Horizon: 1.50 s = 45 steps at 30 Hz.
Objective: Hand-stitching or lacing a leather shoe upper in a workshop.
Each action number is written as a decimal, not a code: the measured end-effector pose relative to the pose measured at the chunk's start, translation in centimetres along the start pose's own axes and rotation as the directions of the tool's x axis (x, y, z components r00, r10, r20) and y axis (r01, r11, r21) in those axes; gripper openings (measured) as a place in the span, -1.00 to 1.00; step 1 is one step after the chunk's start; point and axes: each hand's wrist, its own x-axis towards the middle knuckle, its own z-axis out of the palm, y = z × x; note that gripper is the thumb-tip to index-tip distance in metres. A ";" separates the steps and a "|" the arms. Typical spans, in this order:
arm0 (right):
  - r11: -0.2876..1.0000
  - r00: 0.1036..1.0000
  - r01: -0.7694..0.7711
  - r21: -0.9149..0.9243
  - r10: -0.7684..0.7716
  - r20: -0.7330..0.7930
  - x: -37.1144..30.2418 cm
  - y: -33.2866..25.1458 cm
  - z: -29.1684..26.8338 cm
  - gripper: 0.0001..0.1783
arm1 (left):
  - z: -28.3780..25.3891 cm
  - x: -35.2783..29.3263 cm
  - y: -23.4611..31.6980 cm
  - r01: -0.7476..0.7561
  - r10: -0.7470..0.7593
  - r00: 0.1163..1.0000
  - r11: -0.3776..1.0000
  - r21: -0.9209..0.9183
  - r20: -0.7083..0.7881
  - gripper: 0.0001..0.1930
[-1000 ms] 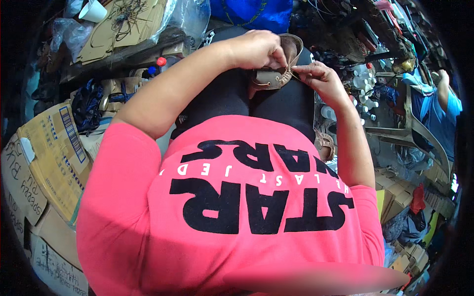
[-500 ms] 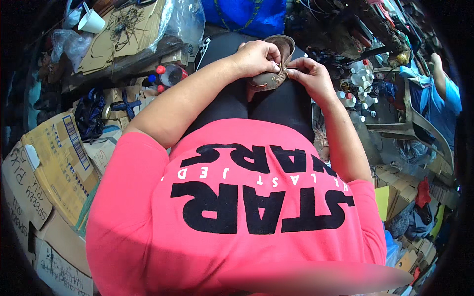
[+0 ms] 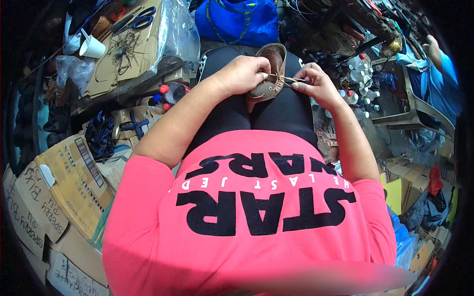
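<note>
Shoe (image 3: pixel 264 91): 12 o'clock;
Lace (image 3: pixel 292 79): side-threaded; not visibly tied;
Right hand (image 3: pixel 318 86): fingertips pinching lace;
Left hand (image 3: pixel 244 75): fingers at shoe; grip unclear

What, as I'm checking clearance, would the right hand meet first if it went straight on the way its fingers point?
Probably the brown shoe, just left of the right hand, though this single view leaves depth unclear.

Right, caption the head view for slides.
Left hand on a brown leather-look shoe over black trousers; right hand pinching thin tan cord beside it.
</note>
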 end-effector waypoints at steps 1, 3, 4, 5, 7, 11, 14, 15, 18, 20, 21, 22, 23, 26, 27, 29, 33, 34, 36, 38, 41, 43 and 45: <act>0.997 0.999 -0.053 0.047 0.053 0.013 -0.4 -0.2 -0.1 -0.87 | 0.0 0.2 0.2 0.024 -0.024 1.000 0.999 0.025 -0.003 -0.86; 0.993 0.995 -0.093 0.076 0.091 0.029 -1.2 -0.8 -1.1 -0.88 | -0.1 0.6 0.6 -0.058 0.056 0.998 0.986 0.156 0.016 -0.87; 0.990 0.996 -0.092 0.103 0.093 0.000 -1.5 -1.0 -2.0 -0.87 | -0.2 0.7 0.7 -0.069 0.064 0.997 0.985 0.157 0.035 -0.88; 0.989 0.997 -0.067 0.134 0.070 -0.021 -1.9 -1.2 -2.6 -0.85 | -0.2 0.8 0.7 -0.072 0.064 0.996 0.984 0.163 0.055 -0.88; 0.971 0.977 0.147 -0.190 -0.172 -0.124 -0.4 -1.2 -3.9 -0.85 | -0.2 1.0 0.7 -0.110 0.094 0.991 0.981 0.161 0.100 -0.87; 0.888 0.974 -0.060 -0.455 -0.048 -0.222 1.8 -1.2 -3.8 -0.82 | -0.1 1.2 0.4 -0.137 0.117 0.986 0.975 0.175 0.123 -0.88; 0.914 0.965 0.014 -0.406 -0.118 -0.233 1.5 -3.0 -3.4 -0.81 | -0.3 1.0 0.2 -0.116 0.098 0.990 0.975 0.189 0.101 -0.88; 0.859 0.987 0.102 -0.502 -0.149 -0.055 1.2 -3.9 -3.4 -0.82 | -0.4 0.9 0.2 -0.119 0.100 0.988 0.978 0.170 0.114 -0.88; 0.566 0.930 0.355 -0.744 -0.295 0.220 1.2 -6.0 -0.9 -0.87 | -0.4 0.9 -0.1 -0.112 0.089 0.989 0.974 0.198 0.121 -0.87; 0.519 0.954 0.300 -0.800 -0.155 0.257 1.9 -6.4 0.6 -0.90 | -0.2 0.9 -0.5 -0.184 0.164 0.980 0.964 0.191 0.116 -0.88; 0.494 0.956 0.289 -0.820 -0.111 0.270 2.1 -6.3 1.1 -0.90 | -0.3 0.8 -0.8 -0.143 0.121 0.986 0.965 0.218 0.111 -0.88; 0.491 0.954 0.297 -0.819 -0.114 0.278 2.4 -5.9 1.1 -0.90 | -0.4 0.7 -1.2 -0.190 0.166 0.979 0.956 0.223 0.120 -0.90; 0.498 0.936 0.349 -0.794 -0.150 0.318 2.5 -5.3 0.8 -0.91 | -0.7 0.3 -1.7 -0.270 0.249 0.961 0.939 0.211 0.123 -0.91; 0.520 0.924 0.383 -0.763 -0.212 0.319 1.3 -3.2 -1.6 -0.91 | -3.0 -1.9 -3.2 -0.241 0.206 0.969 0.904 0.354 0.133 -0.92; 0.535 0.909 0.409 -0.739 -0.309 0.279 0.5 -2.6 -2.8 -0.92 | -4.1 -3.0 -3.6 -0.247 0.223 0.969 0.863 0.441 0.108 -0.91; 0.534 0.996 0.040 -0.845 0.041 0.073 -1.0 -2.0 -5.2 -0.94 | -7.0 -6.0 -3.9 0.064 -0.020 0.991 0.941 0.334 -0.134 -0.93; 0.969 0.941 -0.105 0.225 0.170 -0.291 0.0 -3.2 -5.4 -0.78 | -9.6 -6.2 -0.9 -0.043 -0.080 0.952 0.920 -0.389 -0.294 -0.89; 0.915 0.971 0.032 0.401 0.067 -0.228 1.2 -4.0 -4.4 -0.77 | -9.1 -5.3 0.6 -0.186 0.020 0.940 0.866 -0.464 -0.340 -0.90; 0.752 0.983 0.171 0.636 -0.084 -0.165 3.1 -5.9 -1.6 -0.75 | -7.3 -3.0 3.8 -0.320 0.134 0.940 0.665 -0.675 -0.313 -0.91; 0.581 0.980 0.135 0.803 -0.196 -0.023 3.7 -8.0 0.8 -0.71 | -4.8 -2.3 6.6 -0.257 0.289 0.950 0.500 -0.827 -0.120 -0.87; 0.645 0.977 0.011 0.765 -0.171 0.130 1.8 -9.4 2.2 -0.64 | -3.1 -4.0 6.6 0.092 0.315 0.899 0.545 -0.834 0.305 -0.75; 0.902 0.957 -0.153 0.404 0.033 0.287 -0.3 -8.2 0.4 -0.69 | -3.3 -5.5 4.1 -0.063 0.200 0.951 0.870 -0.489 0.234 -0.77; 0.979 0.972 0.067 -0.194 -0.020 0.234 -2.5 -4.5 -1.4 -0.71 | -6.1 -6.8 -0.3 -0.337 0.351 0.936 0.905 0.260 -0.008 -0.92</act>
